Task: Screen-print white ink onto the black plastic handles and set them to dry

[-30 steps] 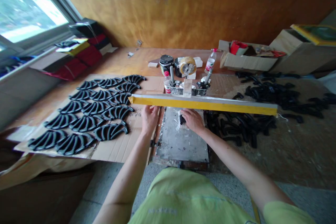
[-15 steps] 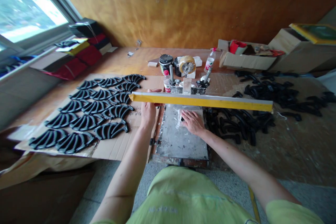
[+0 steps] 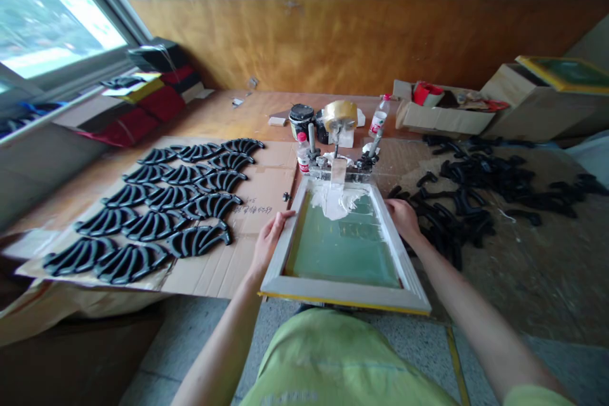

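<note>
A screen-printing frame lies nearly flat in front of me, its far end at a metal hinge clamp. Its green mesh carries a smear of white ink near the far end, where a pale flat strip stands. My left hand grips the frame's left side, fingers along the outer edge. On the opposite side my right hand holds the right edge, its fingertips partly hidden. The metal base plate beneath is covered by the frame.
Rows of curved black handles lie on cardboard at left; a loose pile of them spreads at right. Behind the clamp stand a tape roll, a black tub and a bottle. An open carton sits at back right.
The screen-printing frame has swung down from a raised, edge-on position over the base plate. My right hand has left the plate and a small black piece and moved to the frame's right edge.
</note>
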Motion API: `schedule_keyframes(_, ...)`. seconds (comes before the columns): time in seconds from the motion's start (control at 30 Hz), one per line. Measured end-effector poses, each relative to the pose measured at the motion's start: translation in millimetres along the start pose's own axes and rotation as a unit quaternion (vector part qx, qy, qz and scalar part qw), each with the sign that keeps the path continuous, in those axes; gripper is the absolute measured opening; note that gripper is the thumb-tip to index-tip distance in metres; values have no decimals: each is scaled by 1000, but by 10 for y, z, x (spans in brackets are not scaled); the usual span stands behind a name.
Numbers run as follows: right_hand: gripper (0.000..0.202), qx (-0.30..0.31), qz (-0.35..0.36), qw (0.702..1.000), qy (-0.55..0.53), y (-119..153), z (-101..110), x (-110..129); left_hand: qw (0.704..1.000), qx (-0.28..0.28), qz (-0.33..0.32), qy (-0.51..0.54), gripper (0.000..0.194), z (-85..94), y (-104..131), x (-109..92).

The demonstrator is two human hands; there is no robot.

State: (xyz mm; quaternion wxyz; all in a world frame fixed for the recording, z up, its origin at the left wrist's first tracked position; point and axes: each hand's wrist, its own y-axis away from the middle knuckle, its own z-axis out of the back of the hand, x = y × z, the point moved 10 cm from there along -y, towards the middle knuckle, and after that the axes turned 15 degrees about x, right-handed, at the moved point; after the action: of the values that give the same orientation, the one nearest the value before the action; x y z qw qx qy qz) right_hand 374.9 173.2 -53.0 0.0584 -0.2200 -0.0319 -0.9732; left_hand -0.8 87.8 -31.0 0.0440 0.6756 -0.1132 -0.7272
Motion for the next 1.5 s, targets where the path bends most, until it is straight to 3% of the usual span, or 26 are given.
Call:
schedule_keyframes(0.07, 31, -50, 1, 998, -26, -124, 235, 63, 999, 32, 34, 16, 64, -86, 37, 274)
schedule_keyframes(0.17, 52, -88, 129, 987, -24, -331, 344, 759, 997, 44, 48, 32, 73, -171, -5, 638)
schedule_keyframes(0.27, 56, -30, 205, 977, 49, -526, 86, 1470, 999, 25, 37, -4, 74, -148, -100, 887)
schedule_keyframes(0.33, 37, 41, 199, 975, 95, -631, -161, 1667, 999, 26, 28, -18, 72, -137, -152, 995)
schedule_keyframes(0.43, 13, 113, 173, 970, 129, -671, -389, 1617, 999, 32, 34, -25, 71, -126, -179, 1104)
schedule_keyframes(0.57, 10, 57, 116, 979, 154, -579, -329, 1364, 998, 25, 47, -41, 68, -113, -157, 1141)
schedule_keyframes(0.63, 12, 44, 117, 979, 163, -453, -354, 1362, 997, 21, 53, -51, 67, -110, -147, 1131)
schedule_keyframes(0.8, 24, 127, 272, 936, 183, 104, -592, 1696, 997, 12, 67, -46, 67, -112, -123, 1089)
schedule_keyframes(0.93, 22, 181, 368, 895, 174, 361, -536, 1813, 997, 2, 67, -36, 65, -118, -97, 1025)
schedule_keyframes(1.0, 14, 182, 359, 902, 156, 280, -472, 1808, 998, 0, 61, -27, 65, -125, -89, 981)
schedule_keyframes(1.13, 15, 110, 299, 936, 151, 127, -410, 1754, 998, 10, 58, 1, 69, -158, -84, 915)
schedule_keyframes(1.3, 16, 115, 336, 927, 119, 256, -468, 1726, 997, 10, 71, 19, 71, -165, -72, 880)
schedule_keyframes(1.37, 21, 104, 312, 940, 86, 75, -362, 1709, 997, 18, 69, 27, 73, -165, -62, 818)
schedule_keyframes(1.5, 54, 64, 225, 969, 74, -559, -62, 1675, 995, 55, 68, 53, 78, -155, -9, 513)
